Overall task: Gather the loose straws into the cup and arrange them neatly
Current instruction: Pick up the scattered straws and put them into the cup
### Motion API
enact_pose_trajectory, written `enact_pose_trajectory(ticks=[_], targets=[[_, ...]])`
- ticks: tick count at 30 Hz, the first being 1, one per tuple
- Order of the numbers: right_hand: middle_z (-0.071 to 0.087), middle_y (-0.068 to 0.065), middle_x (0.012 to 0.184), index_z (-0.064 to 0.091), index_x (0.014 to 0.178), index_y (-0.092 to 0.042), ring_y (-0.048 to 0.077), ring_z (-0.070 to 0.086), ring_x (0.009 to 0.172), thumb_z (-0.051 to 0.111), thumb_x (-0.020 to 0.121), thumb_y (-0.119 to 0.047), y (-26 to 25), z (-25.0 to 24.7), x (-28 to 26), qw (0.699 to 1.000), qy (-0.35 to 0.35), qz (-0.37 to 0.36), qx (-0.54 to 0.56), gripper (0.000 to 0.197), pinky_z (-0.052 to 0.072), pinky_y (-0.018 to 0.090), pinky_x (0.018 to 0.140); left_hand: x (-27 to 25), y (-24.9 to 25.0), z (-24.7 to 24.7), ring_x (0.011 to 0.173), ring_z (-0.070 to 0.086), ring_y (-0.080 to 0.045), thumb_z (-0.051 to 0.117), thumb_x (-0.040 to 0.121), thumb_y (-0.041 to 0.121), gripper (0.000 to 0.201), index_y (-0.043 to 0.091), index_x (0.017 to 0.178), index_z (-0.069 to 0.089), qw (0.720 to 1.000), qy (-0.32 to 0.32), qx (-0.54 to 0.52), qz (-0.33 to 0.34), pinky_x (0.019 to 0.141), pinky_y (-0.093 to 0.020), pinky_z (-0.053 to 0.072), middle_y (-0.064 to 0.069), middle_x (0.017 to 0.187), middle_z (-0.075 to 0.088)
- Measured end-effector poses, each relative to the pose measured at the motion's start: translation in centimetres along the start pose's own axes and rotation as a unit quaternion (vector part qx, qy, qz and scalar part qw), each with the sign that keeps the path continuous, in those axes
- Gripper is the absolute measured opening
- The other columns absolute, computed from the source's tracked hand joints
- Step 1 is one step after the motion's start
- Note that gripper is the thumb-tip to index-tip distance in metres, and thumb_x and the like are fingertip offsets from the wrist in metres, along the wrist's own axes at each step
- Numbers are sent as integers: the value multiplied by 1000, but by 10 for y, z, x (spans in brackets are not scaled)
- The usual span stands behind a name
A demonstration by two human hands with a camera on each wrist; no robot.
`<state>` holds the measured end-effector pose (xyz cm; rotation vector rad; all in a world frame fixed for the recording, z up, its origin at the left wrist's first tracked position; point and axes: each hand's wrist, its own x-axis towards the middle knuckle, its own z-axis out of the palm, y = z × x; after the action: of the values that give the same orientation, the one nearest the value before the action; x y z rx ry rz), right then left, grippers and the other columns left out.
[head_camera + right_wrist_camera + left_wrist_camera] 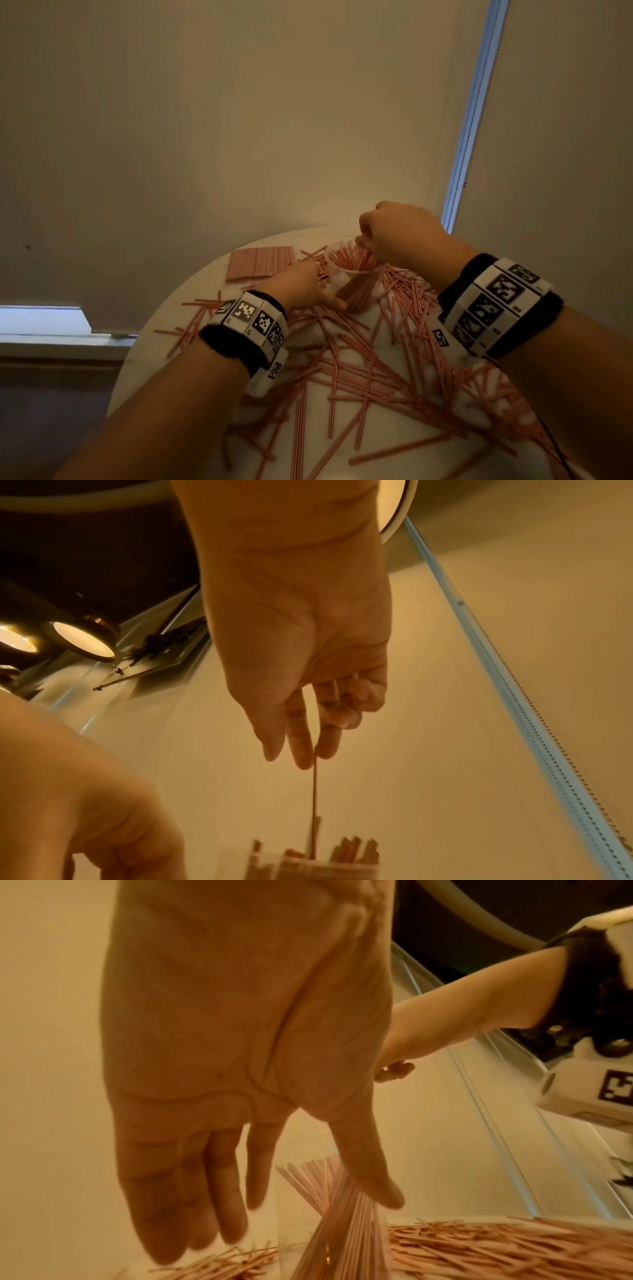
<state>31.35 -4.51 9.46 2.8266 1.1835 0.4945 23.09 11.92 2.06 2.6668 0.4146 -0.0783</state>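
Ideally the right hand (308, 669), pinching one thin pink-striped straw (313, 804), lowers it upright into the clear plastic cup (349, 284) while the open left hand (240, 1042) steadies it.

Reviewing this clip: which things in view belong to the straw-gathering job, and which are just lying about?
Job: clear cup; loose straws over the table; single straw pinched by the right hand; left hand by the cup.
Lying about: flat straw pack.

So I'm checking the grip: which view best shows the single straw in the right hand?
The right wrist view: the straw hangs from the right hand's fingertips into the cup. In the head view that hand hides it; the left wrist view misses it.
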Motion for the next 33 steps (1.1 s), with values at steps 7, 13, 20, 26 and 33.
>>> enact_pose_trajectory(ticks=[7,13,20,26,33], targets=[[61,3,92,66,110,-16,21,61,82,55,98,-38,-31,1,-51,998,-45,10,44,28,58,37,76,-81,-11,3,71,57,-15,70,75,73,62,12,79,62,972,-107,208,-34,63,-28,46,2,76,62],[59,-2,82,60,84,-14,20,58,81,62,71,-80,-56,28,-94,939,-344,-16,22,67,51,36,83,-131,-3,29,95,67,-24,76,76,64,65,9,109,68,965,-142,216,-29,85,-38,58,-4,102,71],[55,-4,66,58,71,-14,13,51,58,80,76,-50,-62,56,-101,949,-311,-41,23,43,40,25,52,-125,5,27,84,59,-24,81,84,37,44,2,108,71,975,-113,192,-11,69,-31,48,-8,91,65],[51,0,68,48,69,-13,14,48,57,69,85,-20,-67,60,-104,959,-279,-51,8,27,36,25,46,-114,11,31,87,63,-25,80,84,29,27,8,88,65,974,-119,191,-30,66,-31,50,0,75,58],[62,2,83,64,95,-11,22,59,77,68,86,-49,-68,55,-110,946,-314,-86,14,39,51,34,70,-110,25,38,96,63,-24,73,91,25,37,4,120,65,960,-126,251,-19,73,-29,50,-8,98,61]])
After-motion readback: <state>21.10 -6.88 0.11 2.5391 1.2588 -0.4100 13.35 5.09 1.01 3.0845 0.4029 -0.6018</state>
